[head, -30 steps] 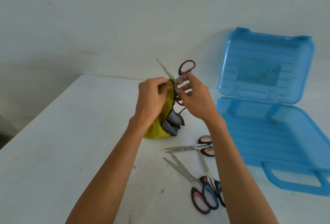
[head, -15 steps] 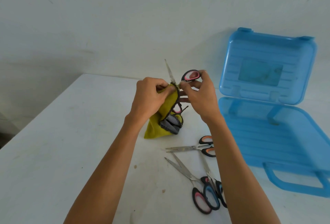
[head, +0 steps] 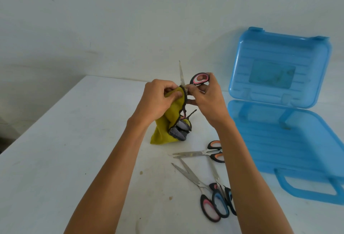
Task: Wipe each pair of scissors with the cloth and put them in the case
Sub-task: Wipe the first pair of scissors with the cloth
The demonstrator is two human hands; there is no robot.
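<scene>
The job is at the wiping step. The left hand (head: 158, 99) is curled tight around the yellow cloth (head: 163, 131) and squeezes it onto the scissors (head: 194, 81) near where the two blades meet. The right hand (head: 206, 99) holds the same scissors by the pink handle, with its fingers pinched around the ring. The scissors are up in the air above the table (head: 55, 140), between the two hands, and the pointy tip sticks straight up. The rest of the cloth hangs down, and its bottom end sits on the table. The blade that shows is thin and gray, and it looks a bit dull and spotty. I think the next move is to slide the cloth up the blade to the tip, slowly, so the sharp edge does not cut a finger. Then the right hand can carry the scissors over to the blue case (head: 279, 140), which lies open on the right side of the table with its lid (head: 279, 69) standing up at the back. Three more pairs wait on the table, near the right arm. The orange pair (head: 197, 153) is closed and points to the left. The pink pair (head: 191, 178) lies open, and the blue pair (head: 217, 179) lies right beside it with their handles touching. So I think most of the job is still to do.
</scene>
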